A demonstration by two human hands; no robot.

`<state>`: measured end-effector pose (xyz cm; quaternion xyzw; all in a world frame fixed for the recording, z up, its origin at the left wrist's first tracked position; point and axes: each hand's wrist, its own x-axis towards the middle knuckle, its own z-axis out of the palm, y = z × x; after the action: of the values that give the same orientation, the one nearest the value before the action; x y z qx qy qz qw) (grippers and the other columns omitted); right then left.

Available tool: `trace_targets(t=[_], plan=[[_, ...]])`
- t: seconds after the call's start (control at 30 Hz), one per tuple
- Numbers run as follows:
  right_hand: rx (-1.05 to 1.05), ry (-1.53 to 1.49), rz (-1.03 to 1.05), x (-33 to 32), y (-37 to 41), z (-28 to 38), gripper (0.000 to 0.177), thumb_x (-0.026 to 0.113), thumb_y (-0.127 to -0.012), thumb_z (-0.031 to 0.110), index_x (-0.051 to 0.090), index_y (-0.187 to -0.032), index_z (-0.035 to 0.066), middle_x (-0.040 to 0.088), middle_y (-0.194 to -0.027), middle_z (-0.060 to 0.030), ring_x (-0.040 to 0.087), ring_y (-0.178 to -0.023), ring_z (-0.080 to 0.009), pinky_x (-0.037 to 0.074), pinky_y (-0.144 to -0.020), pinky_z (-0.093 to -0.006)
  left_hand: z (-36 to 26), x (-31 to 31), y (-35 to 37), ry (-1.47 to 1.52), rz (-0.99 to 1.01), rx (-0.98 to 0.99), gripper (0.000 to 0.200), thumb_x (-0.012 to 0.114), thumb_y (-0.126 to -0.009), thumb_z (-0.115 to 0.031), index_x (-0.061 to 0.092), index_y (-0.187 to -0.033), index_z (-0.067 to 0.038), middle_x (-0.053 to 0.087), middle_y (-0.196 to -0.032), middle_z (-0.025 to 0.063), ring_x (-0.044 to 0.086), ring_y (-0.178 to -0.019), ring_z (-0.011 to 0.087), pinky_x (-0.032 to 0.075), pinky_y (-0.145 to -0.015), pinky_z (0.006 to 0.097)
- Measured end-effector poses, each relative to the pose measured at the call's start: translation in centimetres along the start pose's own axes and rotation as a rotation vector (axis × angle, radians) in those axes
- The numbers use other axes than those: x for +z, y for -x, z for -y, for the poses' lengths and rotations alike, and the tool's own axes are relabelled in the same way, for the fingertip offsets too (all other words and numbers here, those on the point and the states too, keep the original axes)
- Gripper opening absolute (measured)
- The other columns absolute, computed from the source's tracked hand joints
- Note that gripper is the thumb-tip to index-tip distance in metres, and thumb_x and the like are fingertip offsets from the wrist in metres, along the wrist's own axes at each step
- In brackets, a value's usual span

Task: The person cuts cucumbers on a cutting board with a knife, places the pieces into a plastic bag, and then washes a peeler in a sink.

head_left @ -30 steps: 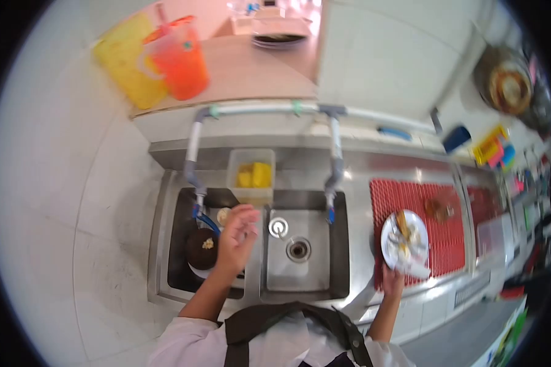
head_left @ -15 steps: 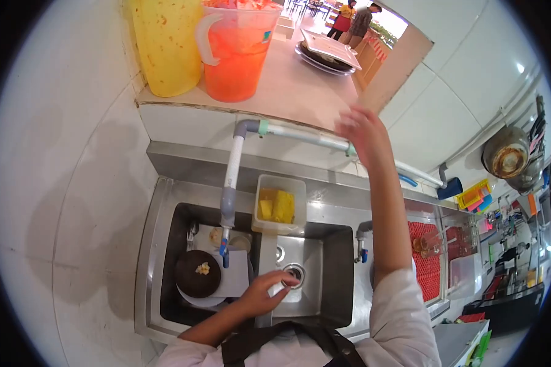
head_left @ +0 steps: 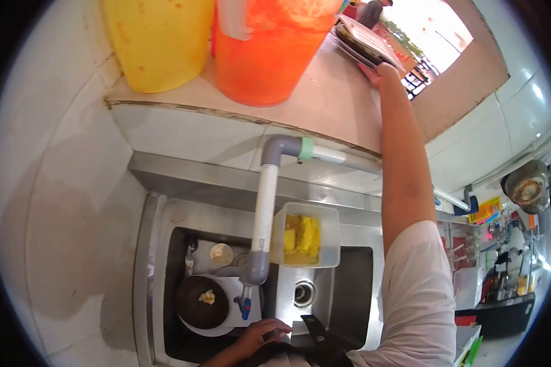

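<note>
My right hand (head_left: 382,73) is stretched out to the pass-through ledge, its fingers closed on the near edge of a stack of plates (head_left: 367,46). The stack has a white rectangular dish on top and dark and pale plates below. Low over the sink divider, my left hand (head_left: 264,335) is empty, with its fingers loosely apart. Beside it, the left basin holds a dark round plate (head_left: 197,306) with food scraps, over white dishes. A clear tub (head_left: 329,235) with yellow sponges in liquid sits behind the right basin (head_left: 355,287).
A yellow pitcher (head_left: 159,46) and an orange pitcher (head_left: 263,67) stand on the ledge (head_left: 330,104). A white pipe (head_left: 263,208) with a blue-handled tap (head_left: 245,306) rises between me and the ledge. Pans (head_left: 526,186) hang on the right wall. People are beyond the opening.
My right hand has moved forward and up from above the pipe to the plates and taken hold of their edge. My view has shifted closer to the ledge; my left hand appears lower.
</note>
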<state>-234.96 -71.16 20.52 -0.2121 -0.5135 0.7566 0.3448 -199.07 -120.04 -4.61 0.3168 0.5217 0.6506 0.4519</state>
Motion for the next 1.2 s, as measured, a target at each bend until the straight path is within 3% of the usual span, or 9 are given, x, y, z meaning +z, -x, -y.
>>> trace_targets(t=[0.17, 0.37, 0.5, 0.53, 0.67, 0.77, 0.87, 1.03, 1.2], plan=[[0.046, -0.027, -0.029, -0.4, -0.8, 0.1, 0.048, 0.025, -0.082, -0.018, 0.032, -0.125, 0.003, 0.045, -0.119, -0.0228, 0.052, -0.105, -0.0404, 0.052, -0.083, -0.0536, -1.1, 0.6, -1.6, 0.006, -0.003, 0.039, 0.017, 0.060, -0.082, 0.000, 0.065, -0.098, -0.005, 0.063, -0.094, 0.0067, 0.060, -0.090, 0.0149, 0.045, -0.080, 0.0250], [0.019, -0.016, 0.008, -1.8, -3.3, -0.9, 0.047, 0.027, -0.081, -0.019, 0.033, -0.123, 0.000, 0.046, -0.117, -0.0224, 0.056, -0.099, -0.0388, 0.057, -0.077, -0.0483, 4.5, 0.4, -0.1, 0.103, -0.004, -0.050, 0.018, 0.060, -0.082, -0.001, 0.065, -0.099, -0.005, 0.063, -0.094, 0.0065, 0.060, -0.090, 0.0154, 0.044, -0.082, 0.0259], [0.118, -0.013, -0.221, -0.5, -1.3, 0.2, 0.036, 0.036, -0.078, -0.016, 0.036, -0.112, -0.004, 0.047, -0.112, -0.0230, 0.059, -0.091, -0.0388, 0.059, -0.072, -0.0473, -1.9, 1.0, -1.1, 0.016, -0.041, -0.002, 0.018, 0.059, -0.083, -0.001, 0.065, -0.099, -0.004, 0.063, -0.093, 0.0070, 0.060, -0.090, 0.0157, 0.045, -0.081, 0.0271], [0.049, 0.035, -0.309, -0.3, -0.6, 0.2, 0.028, 0.040, -0.077, -0.014, 0.038, -0.104, -0.008, 0.050, -0.102, -0.0230, 0.062, -0.083, -0.0375, 0.059, -0.070, -0.0457, -2.3, 1.2, -1.2, 0.008, -0.040, -0.001, 0.018, 0.059, -0.083, -0.001, 0.065, -0.099, -0.004, 0.063, -0.093, 0.0072, 0.060, -0.090, 0.0158, 0.045, -0.081, 0.0272], [0.261, 0.061, -0.167, -3.2, -1.5, 0.6, 0.019, 0.043, -0.077, -0.012, 0.040, -0.097, -0.012, 0.053, -0.085, -0.0198, 0.064, -0.073, -0.0342, 0.059, -0.067, -0.0400, -3.5, 1.6, -0.7, -0.030, -0.041, 0.040, 0.017, 0.058, -0.084, -0.002, 0.065, -0.098, -0.004, 0.063, -0.092, 0.0079, 0.060, -0.090, 0.0165, 0.045, -0.082, 0.0278], [0.202, 0.130, -0.129, -4.1, 2.5, 1.2, 0.019, 0.043, -0.078, -0.011, 0.040, -0.097, -0.012, 0.053, -0.086, -0.0203, 0.063, -0.074, -0.0333, 0.059, -0.068, -0.0411, -5.9, 2.0, -0.6, -0.124, 0.021, 0.059, 0.019, 0.056, -0.084, -0.003, 0.061, -0.103, -0.005, 0.060, -0.099, 0.0074, 0.057, -0.097, 0.0198, 0.043, -0.086, 0.0284], [0.260, 0.141, -0.050, -5.2, 6.8, 1.8, 0.019, 0.043, -0.078, -0.010, 0.040, -0.097, -0.011, 0.052, -0.085, -0.0200, 0.062, -0.075, -0.0316, 0.058, -0.071, -0.0414, -9.0, 2.7, -1.4, -0.304, -0.091, 0.279, 0.026, 0.057, -0.083, -0.004, 0.056, -0.109, -0.005, 0.058, -0.106, 0.0094, 0.055, -0.101, 0.0203, 0.043, -0.086, 0.0293], [0.354, 0.055, -0.011, -6.8, 15.4, 2.4, 0.019, 0.043, -0.078, -0.009, 0.041, -0.096, -0.011, 0.052, -0.085, -0.0194, 0.059, -0.075, -0.0305, 0.057, -0.072, -0.0433, -12.6, 4.1, -5.4, -0.057, -0.256, 0.344, 0.056, 0.058, -0.081, -0.003, 0.034, -0.131, -0.007, 0.041, -0.123, 0.0113, 0.047, -0.111, 0.0208, 0.043, -0.090, 0.0351], [0.331, -0.058, 0.101, -9.2, 22.1, 1.7, 0.020, 0.043, -0.077, -0.008, 0.042, -0.097, -0.009, 0.054, -0.082, -0.0180, 0.059, -0.069, -0.0278, 0.057, -0.070, -0.0441, -19.1, 4.0, -14.1, 0.516, -0.361, 0.327, 0.059, 0.049, -0.090, -0.025, 0.019, -0.138, -0.010, 0.034, -0.132, 0.0161, 0.040, -0.120, 0.0288, 0.038, -0.095, 0.0449]])
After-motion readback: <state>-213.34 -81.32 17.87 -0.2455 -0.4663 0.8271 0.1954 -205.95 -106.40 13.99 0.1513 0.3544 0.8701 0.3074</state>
